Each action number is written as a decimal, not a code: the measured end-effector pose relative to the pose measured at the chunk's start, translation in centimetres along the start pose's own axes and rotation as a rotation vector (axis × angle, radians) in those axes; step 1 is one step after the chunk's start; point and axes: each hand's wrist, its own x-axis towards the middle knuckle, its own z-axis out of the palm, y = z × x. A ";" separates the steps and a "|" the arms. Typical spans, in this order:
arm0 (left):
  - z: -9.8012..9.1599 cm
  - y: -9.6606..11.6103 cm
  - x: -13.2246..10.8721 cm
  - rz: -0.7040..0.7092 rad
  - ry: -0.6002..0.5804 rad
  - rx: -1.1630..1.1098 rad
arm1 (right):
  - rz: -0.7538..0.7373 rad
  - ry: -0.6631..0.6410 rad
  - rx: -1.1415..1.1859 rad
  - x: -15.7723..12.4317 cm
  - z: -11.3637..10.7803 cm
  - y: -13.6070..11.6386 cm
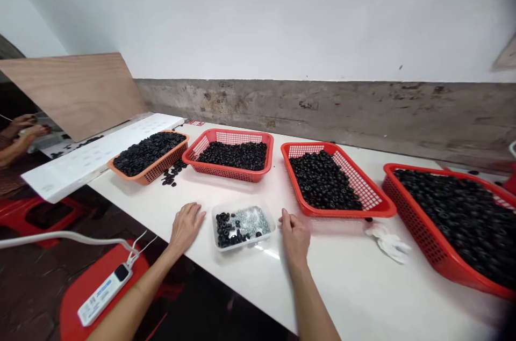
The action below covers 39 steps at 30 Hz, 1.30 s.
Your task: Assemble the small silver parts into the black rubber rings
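Head cam, looking along a long white table set against a white wall with a stained concrete band along the bottom. Biggest thing around is a plywood board leaning up at 10 o'clock, with a white panel lying in front of it.

Then the baskets, all heaped with black rings: a big red one at 2 o'clock, a red one at 1, another red one at 12, and an orange one at 11. A few loose rings sit on the table right by the orange basket.

Down at 7 o'clock there's a red stool with a white power strip on it. It has some blue print, but I can't read it. Same for the tiny red-and-white label at the table's back edge. A crumpled white cloth lies at about 3 o'clock, and a co-worker's hands are over at 9.

My left hand and right hand are apart, resting empty on the table, just either side of a see-through plastic tray at 12 o'clock. It holds black rings and small gray bits, too small to make out.
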 end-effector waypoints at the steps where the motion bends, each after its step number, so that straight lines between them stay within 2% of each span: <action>1: -0.1 0.1 0.0 0.005 0.000 0.003 | 0.001 -0.006 -0.002 0.0 -0.1 0.0; 20: 0.1 -0.1 -0.1 0.010 -0.021 -0.066 | 0.034 -0.014 -0.175 0.6 0.5 1.0; 28: 0.1 -0.4 -0.1 0.060 -0.039 -0.153 | -0.040 0.039 -0.083 0.3 0.7 0.8; 33: -0.5 -0.6 -0.7 0.230 -0.164 -0.367 | -0.083 0.060 0.017 -0.3 1.0 0.8; 39: -0.9 1.2 -1.7 0.327 -0.316 -0.484 | -0.131 0.011 0.074 -1.0 1.0 1.1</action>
